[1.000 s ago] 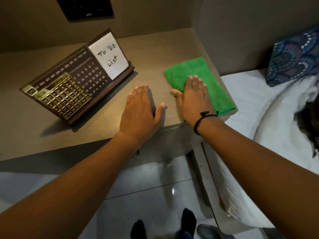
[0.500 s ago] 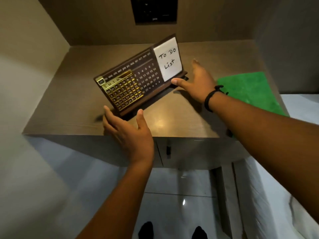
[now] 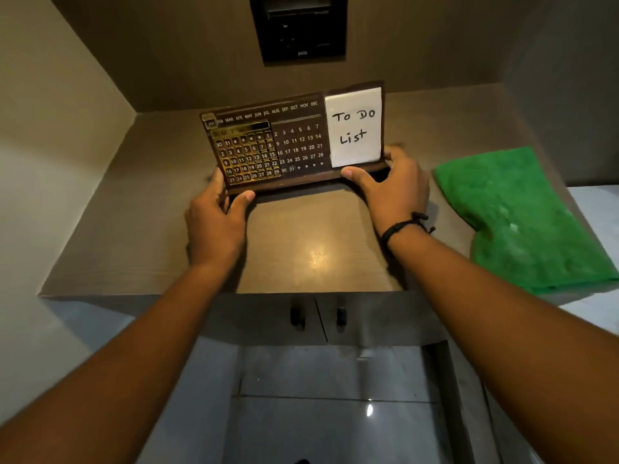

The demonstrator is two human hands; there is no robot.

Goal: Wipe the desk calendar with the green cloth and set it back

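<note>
Here both hands, left hand (image 3: 214,222) & right hand (image 3: 390,189), clamp the desk calendar (image 3: 294,142) by its base ends near the desk's (image 3: 134,229) back edge, prob. to keep it level, w/ green cloth (image 3: 522,219) free at the right edge.

Dark wood, brass-look metal, fuzzy cloth, matt paper.
The dark brown wooden desk calendar (image 3: 294,142) carries a shiny gold metallic date grid (image 3: 246,157) and a matt white paper note (image 3: 355,127); at 3 o'clock, the fuzzy green cloth (image 3: 516,216) lies on the semi-gloss, wood-grain brown desktop (image 3: 311,242).
</note>
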